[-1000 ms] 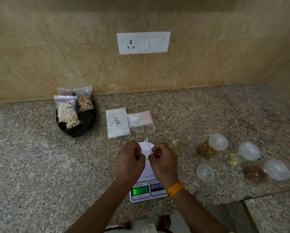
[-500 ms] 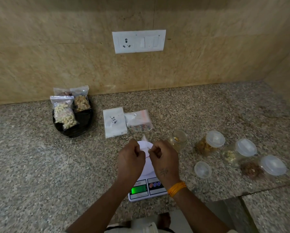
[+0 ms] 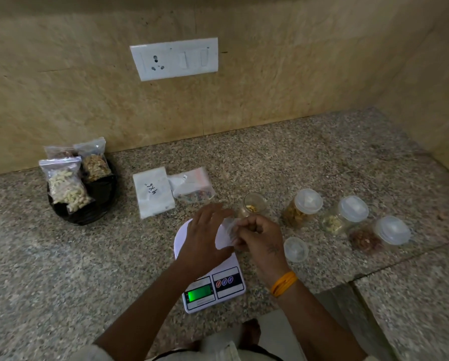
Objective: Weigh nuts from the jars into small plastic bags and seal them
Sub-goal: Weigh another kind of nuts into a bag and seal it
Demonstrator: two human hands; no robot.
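A small clear plastic bag (image 3: 227, 231) lies over the white digital scale (image 3: 213, 280), whose green display is lit. My right hand (image 3: 259, 237) pinches the bag's right edge with curled fingers. My left hand (image 3: 205, 235) lies flat with straight fingers over the bag's left part and the scale's pan. An open glass jar (image 3: 254, 203) with a few nuts stands just behind my hands; its loose lid (image 3: 295, 249) lies to the right of my right wrist.
Three lidded jars of nuts (image 3: 302, 211) (image 3: 344, 216) (image 3: 379, 234) stand in a row at the right. A black bowl (image 3: 98, 204) with filled sealed bags (image 3: 67, 187) sits at the back left. Packs of unused bags (image 3: 153, 195) (image 3: 190, 187) lie behind the scale.
My left hand has let go of its pinch on the bag and spread flat over it. The right hand still pinches the bag. The camera has moved closer.
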